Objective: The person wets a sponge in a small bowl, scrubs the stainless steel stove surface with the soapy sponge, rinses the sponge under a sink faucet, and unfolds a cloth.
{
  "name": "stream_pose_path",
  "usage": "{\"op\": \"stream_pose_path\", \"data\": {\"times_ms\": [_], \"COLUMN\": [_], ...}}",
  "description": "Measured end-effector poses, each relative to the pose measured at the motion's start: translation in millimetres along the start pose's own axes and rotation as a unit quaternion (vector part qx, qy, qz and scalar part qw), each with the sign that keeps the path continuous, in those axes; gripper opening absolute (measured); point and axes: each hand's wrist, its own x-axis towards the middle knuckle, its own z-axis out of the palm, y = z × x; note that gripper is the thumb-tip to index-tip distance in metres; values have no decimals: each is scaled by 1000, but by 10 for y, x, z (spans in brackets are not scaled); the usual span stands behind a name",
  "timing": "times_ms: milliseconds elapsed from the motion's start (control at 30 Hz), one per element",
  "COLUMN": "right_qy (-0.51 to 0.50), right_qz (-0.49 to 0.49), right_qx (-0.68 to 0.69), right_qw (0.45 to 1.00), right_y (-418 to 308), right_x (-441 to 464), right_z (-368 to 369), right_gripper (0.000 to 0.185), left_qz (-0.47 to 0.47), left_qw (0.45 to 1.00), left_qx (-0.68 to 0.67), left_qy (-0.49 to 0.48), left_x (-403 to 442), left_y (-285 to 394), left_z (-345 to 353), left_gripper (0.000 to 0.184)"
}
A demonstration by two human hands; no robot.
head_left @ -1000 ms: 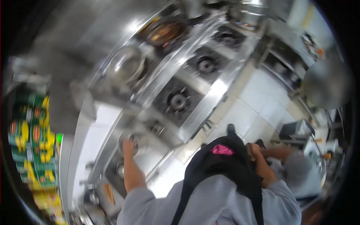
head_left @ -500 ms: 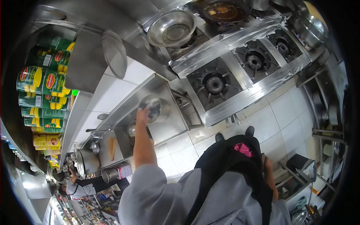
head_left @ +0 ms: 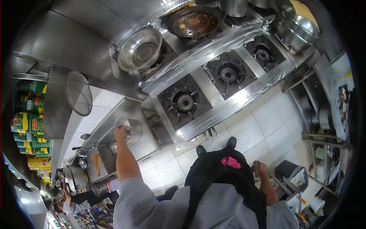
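Here the left hand reaches one vessel

Has left hand at the metal container on steel table, right hand beside black apron.

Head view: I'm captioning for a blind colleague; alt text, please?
The left hand is at a round metal container on a steel counter; the right hand is beside a black apron. Ahead is a stove with bare front burners.
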Motion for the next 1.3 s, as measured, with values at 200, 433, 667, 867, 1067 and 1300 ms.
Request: {"op": "stream_pose_path", "data": {"times_ms": [200,433,667,867,1067,1300], "right_qy": [-12,-26,-104,-101,-33,-58], "right_qz": [-254,54,-114,-168,-180,-276], "right_qx": [-180,156,-144,-297,-318,-459], "right_qw": [950,986,977,935,930,843], "right_y": [135,-690,-332,-80,-191,-84], "right_x": [877,736,581,510,362,520], "right_z": [-715,-649,-129,-84,-122,-179], "right_gripper": [37,19,44,47,38,39], "left_qz": [-55,-164,-204,-207,-11,367], "left_qw": [998,940,913,752,873,930], "left_qx": [19,-299,-354,-609,-467,2], "left_qy": [7,-4,-11,-145,-139,18], "left_x": [158,-108,398,194,2,171], "left_y": [-116,-140,-1048,-654,493,1874], "left_z": [79,25,315,-93,-188,1232], "left_gripper": [67,39,27,26,27,28]}}
